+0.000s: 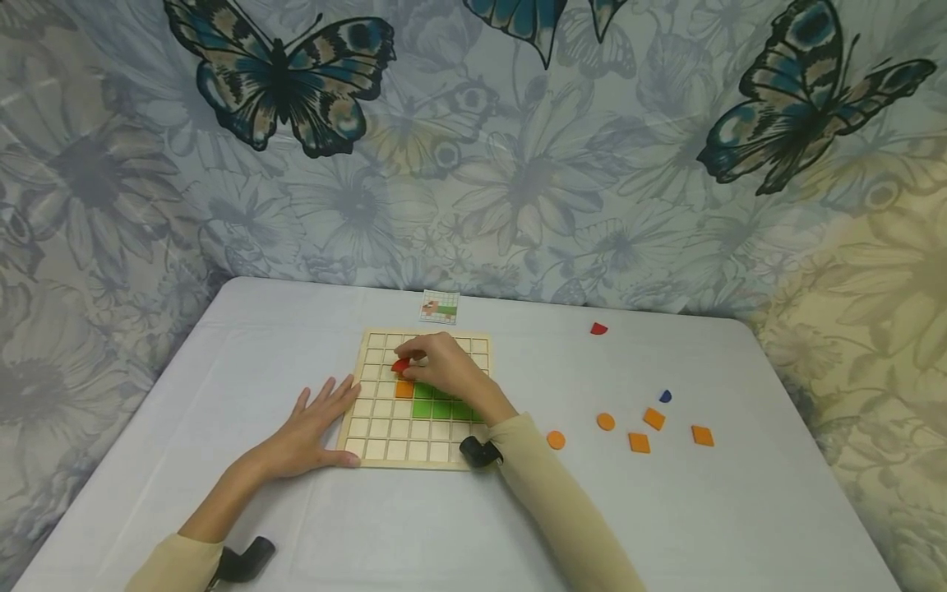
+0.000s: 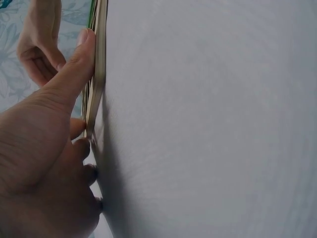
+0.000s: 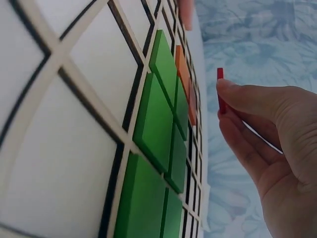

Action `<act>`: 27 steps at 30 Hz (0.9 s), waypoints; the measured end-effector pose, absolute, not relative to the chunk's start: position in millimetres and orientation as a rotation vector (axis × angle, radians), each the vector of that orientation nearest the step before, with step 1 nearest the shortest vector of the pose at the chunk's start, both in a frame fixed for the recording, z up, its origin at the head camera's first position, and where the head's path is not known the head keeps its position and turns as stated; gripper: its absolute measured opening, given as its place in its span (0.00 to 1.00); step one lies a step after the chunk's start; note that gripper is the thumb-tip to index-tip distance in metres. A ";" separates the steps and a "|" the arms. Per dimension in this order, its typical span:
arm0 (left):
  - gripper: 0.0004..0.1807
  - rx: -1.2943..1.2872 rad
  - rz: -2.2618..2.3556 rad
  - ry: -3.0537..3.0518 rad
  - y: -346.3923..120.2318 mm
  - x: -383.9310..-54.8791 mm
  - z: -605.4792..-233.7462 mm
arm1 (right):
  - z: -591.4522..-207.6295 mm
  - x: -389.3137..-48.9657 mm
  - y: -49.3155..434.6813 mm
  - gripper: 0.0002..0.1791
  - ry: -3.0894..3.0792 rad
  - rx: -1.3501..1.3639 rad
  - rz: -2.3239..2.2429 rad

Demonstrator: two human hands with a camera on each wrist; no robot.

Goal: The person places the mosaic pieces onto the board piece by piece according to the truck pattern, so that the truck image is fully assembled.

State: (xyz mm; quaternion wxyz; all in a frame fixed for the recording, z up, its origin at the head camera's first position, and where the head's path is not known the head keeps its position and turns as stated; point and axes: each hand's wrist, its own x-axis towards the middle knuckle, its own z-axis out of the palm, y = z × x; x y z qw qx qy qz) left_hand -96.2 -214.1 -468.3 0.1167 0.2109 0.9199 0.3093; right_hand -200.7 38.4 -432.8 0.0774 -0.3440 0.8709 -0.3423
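My right hand (image 1: 444,366) is over the upper middle of a wooden grid board (image 1: 377,427), pinching a thin red piece (image 3: 220,91) between thumb and fingers. In the right wrist view that piece is held apart from the board. Several green square tiles (image 1: 441,409) lie in the grid cells, with an orange tile (image 1: 404,390) at their left. A reddish tile (image 3: 192,101) shows beyond the orange one in the right wrist view. My left hand (image 1: 307,436) rests at the board's left edge, fingers spread, its thumb (image 2: 74,67) against the board's side.
A small picture card (image 1: 440,307) lies behind the board. On the white table to the right are a red quarter-round piece (image 1: 598,329), a blue half-round piece (image 1: 666,396), orange discs (image 1: 606,422) and orange squares (image 1: 639,443). A patterned cloth wall (image 1: 518,205) stands behind.
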 end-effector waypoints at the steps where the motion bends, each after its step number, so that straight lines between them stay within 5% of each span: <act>1: 0.62 0.616 0.905 2.693 -214.2 -96.1 -468.3 | -432.8 -201.5 36.7 0.18 2.609 -1.035 -1.017; 27: 0.61 0.631 0.899 2.706 -214.0 -95.7 -469.0 | -447.6 -207.4 20.9 0.18 2.614 -1.031 -0.947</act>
